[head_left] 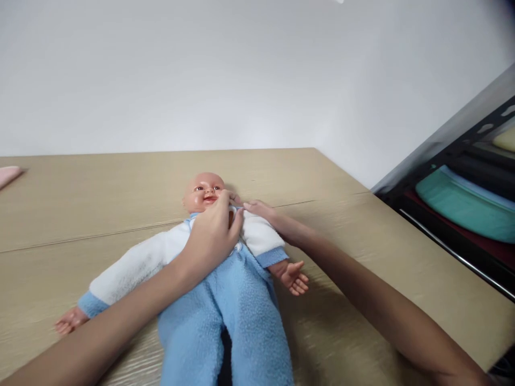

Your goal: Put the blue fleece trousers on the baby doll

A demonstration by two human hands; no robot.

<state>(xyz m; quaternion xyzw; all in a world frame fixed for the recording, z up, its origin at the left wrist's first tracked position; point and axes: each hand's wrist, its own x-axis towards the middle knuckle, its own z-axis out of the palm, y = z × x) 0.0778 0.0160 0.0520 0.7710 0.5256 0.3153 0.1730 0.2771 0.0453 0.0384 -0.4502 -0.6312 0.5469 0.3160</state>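
Note:
A baby doll [251,316] in a fuzzy blue and white outfit lies on its back on the wooden table, its head away from me and its arms spread. Across the chest reaches my left hand [215,228], its thumb and fingers closed on the outfit at the collar, beside the neck. My right hand [259,210] meets it at the doll's shoulder on the right, fingertips pinched on the collar's edge. Both sets of fingertips are close together and partly hide the collar. The doll's lower legs run out of view at the bottom.
The wooden table [341,214] ends at a pale wall [241,80]. A pink item [8,175] lies at the far left edge. On the right, beyond the table's side, stands a black rack [450,257] with folded green cloth [462,206] on it.

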